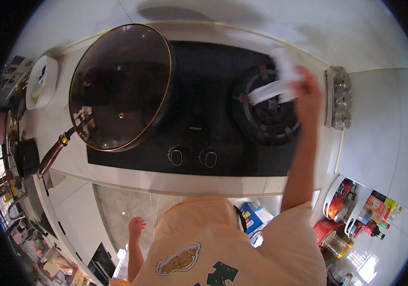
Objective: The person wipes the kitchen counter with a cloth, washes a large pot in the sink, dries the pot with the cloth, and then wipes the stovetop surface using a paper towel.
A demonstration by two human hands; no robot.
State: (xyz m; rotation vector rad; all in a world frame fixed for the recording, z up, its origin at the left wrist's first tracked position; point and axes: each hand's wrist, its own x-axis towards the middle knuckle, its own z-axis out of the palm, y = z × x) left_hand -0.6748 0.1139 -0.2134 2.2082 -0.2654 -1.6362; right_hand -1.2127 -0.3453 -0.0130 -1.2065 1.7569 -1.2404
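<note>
My right hand (308, 85) is stretched out over the right burner (270, 121) of a black glass gas hob (204, 96). It grips a white paper towel or thin cloth (270, 91), blurred by motion. One strip of it lies across the burner and another part spreads towards the hob's back edge. Down at my side, in front of the counter, my left hand (138, 224) hangs with its fingers curled and nothing visible in it. On the hob's left stands a large pan with a gold-rimmed glass lid (121, 89) and a brown handle (52, 157).
Two control knobs (191, 158) sit at the hob's front. A white container (43, 82) and a dark pot (27, 157) stand to the left. At the right are a rack of glass jars (341, 98) and pull-out shelves with bottles (368, 214). A blue box (252, 218) is below the counter.
</note>
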